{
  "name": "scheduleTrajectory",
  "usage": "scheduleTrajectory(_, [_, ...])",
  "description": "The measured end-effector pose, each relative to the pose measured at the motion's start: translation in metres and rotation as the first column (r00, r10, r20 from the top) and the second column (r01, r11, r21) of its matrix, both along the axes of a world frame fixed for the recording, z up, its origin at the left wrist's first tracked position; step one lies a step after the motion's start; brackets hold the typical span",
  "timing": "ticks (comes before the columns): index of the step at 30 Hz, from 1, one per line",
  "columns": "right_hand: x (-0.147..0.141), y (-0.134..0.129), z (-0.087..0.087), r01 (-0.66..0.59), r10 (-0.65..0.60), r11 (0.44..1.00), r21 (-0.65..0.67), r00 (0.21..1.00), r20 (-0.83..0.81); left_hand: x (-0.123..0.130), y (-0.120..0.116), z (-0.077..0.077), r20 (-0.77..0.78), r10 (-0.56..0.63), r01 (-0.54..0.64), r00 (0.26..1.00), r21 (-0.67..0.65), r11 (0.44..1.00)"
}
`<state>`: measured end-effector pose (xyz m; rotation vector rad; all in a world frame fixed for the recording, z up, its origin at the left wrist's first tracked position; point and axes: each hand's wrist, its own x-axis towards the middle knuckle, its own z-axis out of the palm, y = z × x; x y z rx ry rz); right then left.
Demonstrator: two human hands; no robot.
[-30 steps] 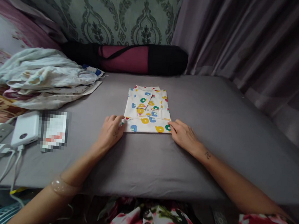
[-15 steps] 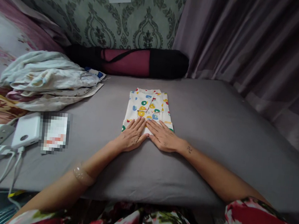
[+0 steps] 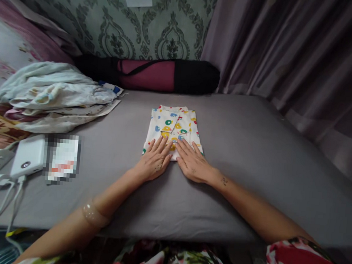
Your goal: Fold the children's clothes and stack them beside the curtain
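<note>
I have lots of room to slide my right hand [image 3: 193, 162] over the gray sheet [image 3: 265, 163] toward the right side of the picture. My left hand [image 3: 156, 159] has less room: a blurry thing [image 3: 65, 158], a white box [image 3: 29, 153] and cords [image 3: 17, 194] sit at the lower left, with a clothes pile [image 3: 57, 92] above them. A long bag [image 3: 156, 75] blocks the top middle, and a curtain [image 3: 270, 50] blocks the upper right.

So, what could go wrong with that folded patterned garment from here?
The left hand and right hand lie spread on the near end of the garment; if they slid, its fabric might wrinkle or shift. Also, white cables run down past the near edge of the grey surface, close to the left arm, which might snag them.
</note>
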<state>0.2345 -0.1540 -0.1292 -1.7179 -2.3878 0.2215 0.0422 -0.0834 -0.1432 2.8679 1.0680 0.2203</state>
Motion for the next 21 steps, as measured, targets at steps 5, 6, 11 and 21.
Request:
scheduleTrajectory(5, [-0.0023,-0.0015,-0.0073,0.008,-0.008,0.999,-0.033,1.0,0.005,0.0019,-0.001,-0.0058,-0.07,0.034,-0.039,0.997,-0.068,0.997])
scheduleTrajectory(6, [-0.0024,-0.0013,-0.0074,0.009,-0.009,0.999,-0.037,1.0,0.006,0.0024,-0.0009,-0.006,-0.077,0.038,-0.043,0.996,-0.069,0.997])
scheduleTrajectory(11, [-0.0026,-0.0012,-0.0007,0.016,-0.016,0.998,-0.063,1.0,-0.01,0.0022,-0.0008,-0.0028,-0.086,0.038,-0.045,0.996,-0.079,0.996])
scheduleTrajectory(21, [0.0027,-0.0012,-0.0083,0.201,-0.201,0.978,-0.057,0.98,0.01,0.0018,-0.0026,-0.0015,-0.113,0.225,-0.235,0.968,-0.085,0.968])
